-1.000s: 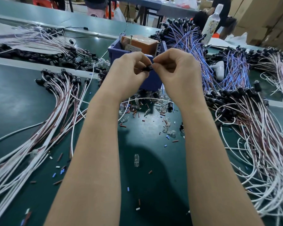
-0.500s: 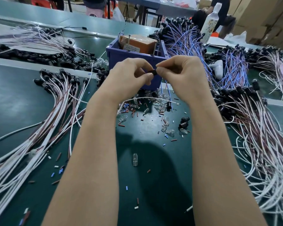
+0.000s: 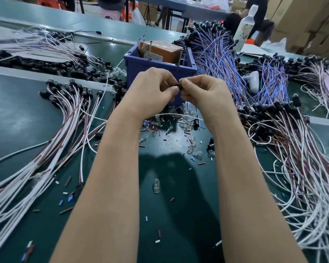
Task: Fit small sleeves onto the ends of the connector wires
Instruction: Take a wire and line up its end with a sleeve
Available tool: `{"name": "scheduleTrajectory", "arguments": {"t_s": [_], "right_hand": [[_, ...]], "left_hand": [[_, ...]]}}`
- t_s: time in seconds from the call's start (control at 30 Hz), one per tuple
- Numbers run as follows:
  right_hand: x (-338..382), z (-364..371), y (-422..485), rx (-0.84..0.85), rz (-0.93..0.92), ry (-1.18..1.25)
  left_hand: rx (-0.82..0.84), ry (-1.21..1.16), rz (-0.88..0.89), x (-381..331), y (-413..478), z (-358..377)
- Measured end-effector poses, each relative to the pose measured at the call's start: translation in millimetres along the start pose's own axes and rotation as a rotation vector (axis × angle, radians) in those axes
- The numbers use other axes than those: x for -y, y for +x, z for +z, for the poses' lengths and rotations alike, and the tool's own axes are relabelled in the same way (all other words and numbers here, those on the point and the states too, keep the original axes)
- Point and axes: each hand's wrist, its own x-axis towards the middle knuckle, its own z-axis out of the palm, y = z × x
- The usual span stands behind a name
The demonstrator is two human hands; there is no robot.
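My left hand (image 3: 153,87) and my right hand (image 3: 203,92) meet above the green table, fingertips pinching one small black connector (image 3: 179,86) between them. A white wire (image 3: 171,114) runs under my wrists; whether it belongs to that connector I cannot tell. Short red, blue and white sleeves (image 3: 154,130) lie scattered below my hands among small clear bulbs (image 3: 193,147). A bundle of red-and-white connector wires (image 3: 68,118) fans out on the left, another bundle (image 3: 296,149) on the right.
A blue bin (image 3: 141,71) holding a brown box stands just behind my hands. Blue-wired connectors (image 3: 218,59) pile up behind it on the right, black connectors (image 3: 46,63) on the left. A white bottle (image 3: 244,29) stands far right. People stand at the back.
Both hands have sunk a little toward the table and come closer together, still pinching the black connector between the fingertips.
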Motion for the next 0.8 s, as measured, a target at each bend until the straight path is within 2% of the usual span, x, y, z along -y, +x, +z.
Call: {"name": "scheduleTrajectory", "arguments": {"t_s": [0.07,0.17,0.27,0.37,0.43,0.5,0.53,0.6,0.67,0.7,0.73,0.8], "right_hand": [[-4,4,-2,0.006,0.022,-0.051],[-3,8,-2,-0.016,0.024,-0.083],[1,3,-1,-0.012,0.003,-0.124],[5,-11,1,-0.145,0.017,0.016],[9,-18,3,-0.246,0.086,0.286],[12,-23,6,-0.309,0.149,0.503],[14,-25,7,-0.311,0.177,0.512],[17,-29,5,-0.204,0.226,0.323],[19,-32,1,0.006,0.268,0.032],[20,-33,-2,0.114,0.284,-0.109],[20,-31,-4,0.208,0.282,-0.251],[19,-25,-6,0.297,0.218,-0.456]], "left_hand": [[0.013,0.094,-0.027,1,0,0],[0.002,0.104,-0.084,-1,0,2],[-0.085,0.075,-0.118,-10,2,8],[-0.200,0.097,-0.056,-22,4,3],[-0.084,-0.005,-0.075,-26,3,0],[0.104,-0.261,-0.258,-30,3,2],[0.120,-0.442,-0.361,-31,4,4],[-0.065,-0.794,-0.464,-31,5,2],[-0.303,-1.039,-0.431,-24,6,-4],[-0.357,-1.097,-0.398,-19,6,-7],[-0.356,-1.107,-0.374,-14,6,-9],[-0.242,-0.998,-0.358,-7,5,-8]]}}
